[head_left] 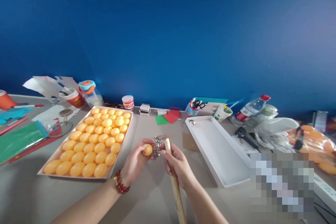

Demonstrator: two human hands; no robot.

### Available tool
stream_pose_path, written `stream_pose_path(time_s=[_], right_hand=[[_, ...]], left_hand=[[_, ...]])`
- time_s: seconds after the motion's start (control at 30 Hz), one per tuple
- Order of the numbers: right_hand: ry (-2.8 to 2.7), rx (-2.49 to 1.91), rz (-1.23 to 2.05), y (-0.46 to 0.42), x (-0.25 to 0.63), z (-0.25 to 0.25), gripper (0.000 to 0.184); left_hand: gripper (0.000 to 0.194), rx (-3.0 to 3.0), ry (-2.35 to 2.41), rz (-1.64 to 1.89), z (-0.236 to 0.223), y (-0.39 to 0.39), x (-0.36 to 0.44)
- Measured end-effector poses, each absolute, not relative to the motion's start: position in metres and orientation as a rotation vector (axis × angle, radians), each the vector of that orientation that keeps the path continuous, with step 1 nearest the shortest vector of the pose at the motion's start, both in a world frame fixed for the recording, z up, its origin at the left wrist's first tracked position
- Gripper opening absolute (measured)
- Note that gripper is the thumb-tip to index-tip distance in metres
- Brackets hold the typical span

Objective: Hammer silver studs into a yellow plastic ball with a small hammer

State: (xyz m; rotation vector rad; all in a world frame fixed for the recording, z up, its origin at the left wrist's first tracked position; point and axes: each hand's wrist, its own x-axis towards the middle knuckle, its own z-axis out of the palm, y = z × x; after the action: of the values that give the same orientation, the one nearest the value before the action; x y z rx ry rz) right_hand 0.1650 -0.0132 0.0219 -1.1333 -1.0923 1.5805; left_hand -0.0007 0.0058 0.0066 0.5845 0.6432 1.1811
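My left hand (136, 157), with a dark red bead bracelet at the wrist, is closed on an orange table tennis ball (147, 149). My right hand (178, 164) is closed around a wooden stick (174, 182), whose pale end points away from me. Between the hands lies a cluster of small shiny silver pieces (157, 143); their exact kind is too small to tell. To the left, a shallow box (103, 177) holds rows of similar orange balls (89, 157). On the right a long white tray (223, 161) has a few silvery pieces (192, 122) in its far corner.
Along the blue wall stand a lidded jar (128, 102), a small white box (144, 109), a pen cup with scissors (193, 111) and a red-capped bottle (252, 108). Green card (161, 120) and red card (172, 116) lie ahead. A bag of orange balls (312, 140) sits far right.
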Motion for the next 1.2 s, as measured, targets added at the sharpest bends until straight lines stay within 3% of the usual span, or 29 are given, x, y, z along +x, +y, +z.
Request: stream_pose_path(time_s=[0.27,0.4,0.7,0.87,0.97,1.03,1.2], right_hand=[[-1.078,-1.173,1.586,-0.012,0.164,0.024,0.037],[-1.074,-1.146,1.607,-0.012,0.164,0.023,0.035],[-1.051,-1.144,1.654,-0.012,0.160,0.025,0.038],[-0.973,-1.126,1.658,-0.011,0.160,0.025,0.040],[-0.917,-1.107,1.648,-0.008,0.163,0.023,0.038],[-0.860,-1.090,1.639,-0.006,0.165,0.022,0.036],[-0.734,-1.076,1.632,-0.004,0.165,0.021,0.036]], left_hand=[[0.046,0.523,0.676,1.100,-0.002,0.009,-0.004],[0.040,0.562,0.785,1.103,-0.004,0.008,-0.006],[0.047,0.653,0.877,1.134,0.005,0.002,-0.003],[0.029,0.670,0.740,1.092,0.002,0.001,0.000],[0.038,0.676,0.719,1.107,-0.001,0.003,0.001],[0.028,0.691,0.747,1.131,-0.005,0.004,0.000],[0.033,0.576,0.761,1.126,-0.012,0.007,-0.005]])
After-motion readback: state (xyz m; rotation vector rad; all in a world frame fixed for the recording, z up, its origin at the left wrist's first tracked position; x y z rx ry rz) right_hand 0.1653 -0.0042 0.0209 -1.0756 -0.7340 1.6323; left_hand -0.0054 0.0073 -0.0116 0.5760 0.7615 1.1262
